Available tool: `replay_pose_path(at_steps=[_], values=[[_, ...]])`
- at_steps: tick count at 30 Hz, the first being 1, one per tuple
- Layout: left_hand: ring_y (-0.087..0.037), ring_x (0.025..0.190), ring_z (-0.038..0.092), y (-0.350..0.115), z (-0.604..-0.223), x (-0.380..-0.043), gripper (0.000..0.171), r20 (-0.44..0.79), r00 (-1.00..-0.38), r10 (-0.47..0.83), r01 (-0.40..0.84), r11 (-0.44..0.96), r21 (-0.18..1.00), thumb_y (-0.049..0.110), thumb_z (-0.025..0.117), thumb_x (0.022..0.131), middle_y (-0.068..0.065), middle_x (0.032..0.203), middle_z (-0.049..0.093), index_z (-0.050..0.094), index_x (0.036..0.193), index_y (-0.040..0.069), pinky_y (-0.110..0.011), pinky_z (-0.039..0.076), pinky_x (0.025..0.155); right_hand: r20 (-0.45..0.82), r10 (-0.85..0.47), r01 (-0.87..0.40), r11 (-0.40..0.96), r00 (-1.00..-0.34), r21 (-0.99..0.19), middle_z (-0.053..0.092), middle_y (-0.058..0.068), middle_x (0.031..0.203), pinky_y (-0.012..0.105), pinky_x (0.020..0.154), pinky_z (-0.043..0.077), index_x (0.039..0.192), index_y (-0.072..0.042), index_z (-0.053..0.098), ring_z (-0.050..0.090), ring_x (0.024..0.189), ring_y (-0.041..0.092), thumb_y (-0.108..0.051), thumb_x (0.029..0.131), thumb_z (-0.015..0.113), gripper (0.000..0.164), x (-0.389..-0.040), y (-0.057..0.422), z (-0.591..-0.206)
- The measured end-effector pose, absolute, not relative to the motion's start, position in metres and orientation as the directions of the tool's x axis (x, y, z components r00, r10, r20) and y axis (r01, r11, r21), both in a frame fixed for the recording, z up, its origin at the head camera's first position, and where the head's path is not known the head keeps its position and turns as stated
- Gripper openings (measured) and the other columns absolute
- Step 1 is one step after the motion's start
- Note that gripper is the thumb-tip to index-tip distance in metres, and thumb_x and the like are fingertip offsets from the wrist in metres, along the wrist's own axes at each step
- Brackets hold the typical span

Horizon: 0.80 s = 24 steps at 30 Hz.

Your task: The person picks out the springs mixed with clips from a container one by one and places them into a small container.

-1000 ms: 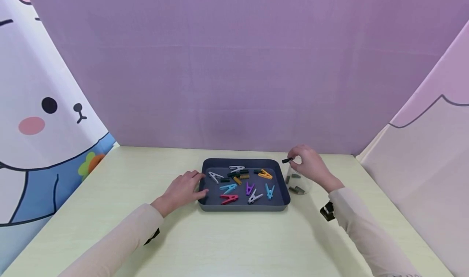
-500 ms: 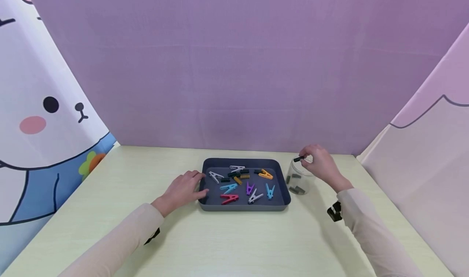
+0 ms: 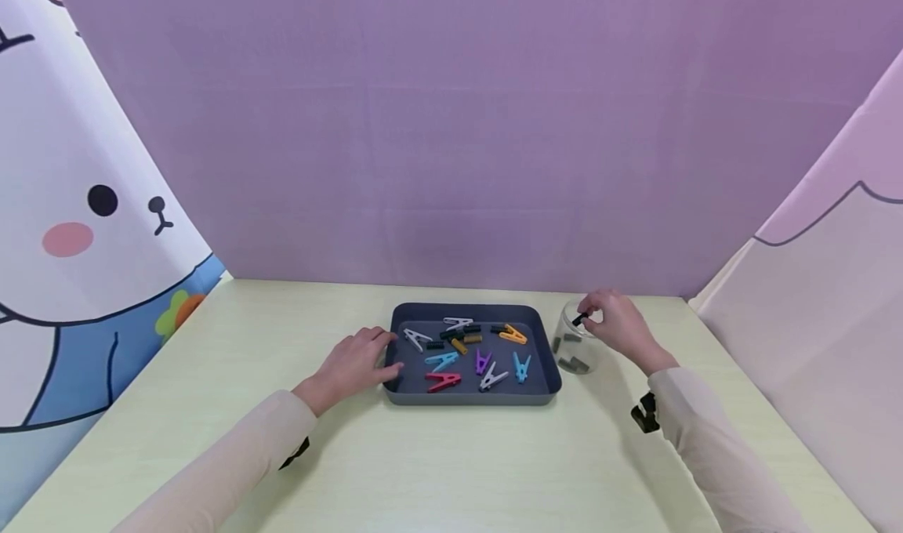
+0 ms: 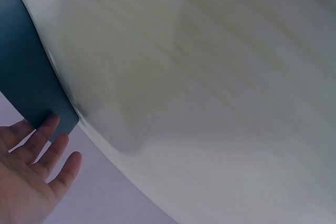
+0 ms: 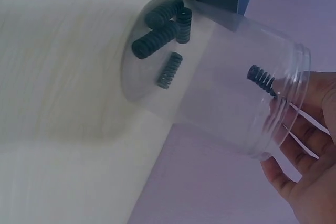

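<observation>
My right hand (image 3: 621,328) pinches a dark coil spring (image 5: 260,80) between thumb and fingers at the mouth of a clear jar (image 5: 220,87). The spring's free end points down inside the jar, as the right wrist view shows. Several dark springs (image 5: 156,40) lie on the jar's bottom. My left hand (image 3: 353,367) rests at the left side of a dark grey tray (image 3: 473,399), its fingers extended against the wall. In the tray lie dark springs (image 3: 435,346), gold springs (image 3: 458,346) and plastic clips, among them a red clip (image 3: 443,382) and a purple clip (image 3: 483,361).
The jar stands just right of the tray on a pale wooden table (image 3: 451,470). Behind the table's far edge hangs a purple cloth (image 3: 451,164). A cartoon-printed cloth (image 3: 106,282) borders the left side, and a pale cloth (image 3: 832,321) borders the right.
My right hand has carried the spring rightward from between tray and jar to over the jar, then lowered it into the mouth. The left hand stays at the tray's side.
</observation>
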<state>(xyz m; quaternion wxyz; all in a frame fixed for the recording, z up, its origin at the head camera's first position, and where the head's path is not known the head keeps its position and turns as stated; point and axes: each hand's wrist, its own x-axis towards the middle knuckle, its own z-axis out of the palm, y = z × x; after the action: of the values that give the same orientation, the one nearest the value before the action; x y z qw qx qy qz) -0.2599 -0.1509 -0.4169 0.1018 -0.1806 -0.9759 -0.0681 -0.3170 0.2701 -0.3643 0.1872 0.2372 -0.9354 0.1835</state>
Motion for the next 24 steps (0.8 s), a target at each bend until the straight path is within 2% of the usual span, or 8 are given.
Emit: replay_pose_path(at_steps=[24], values=[[-0.029, 0.109, 0.053, -0.15, -0.4164, -0.2599, 0.058, 0.2, -0.925, 0.323, 0.35, 0.929, 0.117, 0.048, 0.061, 0.08, -0.013, 0.12, 0.056, 0.056, 0.12, 0.007, -0.046, 0.046, 0.09, 0.4, -0.355, -0.478, 0.836, -0.845, -0.27, 0.066, 0.013, 0.083, 0.047, 0.077, 0.043, 0.087, 0.001, 0.067, 0.059, 0.083, 0.033, -0.002, 0.075, 0.065, 0.012, -0.3169, 0.2693, -0.366]])
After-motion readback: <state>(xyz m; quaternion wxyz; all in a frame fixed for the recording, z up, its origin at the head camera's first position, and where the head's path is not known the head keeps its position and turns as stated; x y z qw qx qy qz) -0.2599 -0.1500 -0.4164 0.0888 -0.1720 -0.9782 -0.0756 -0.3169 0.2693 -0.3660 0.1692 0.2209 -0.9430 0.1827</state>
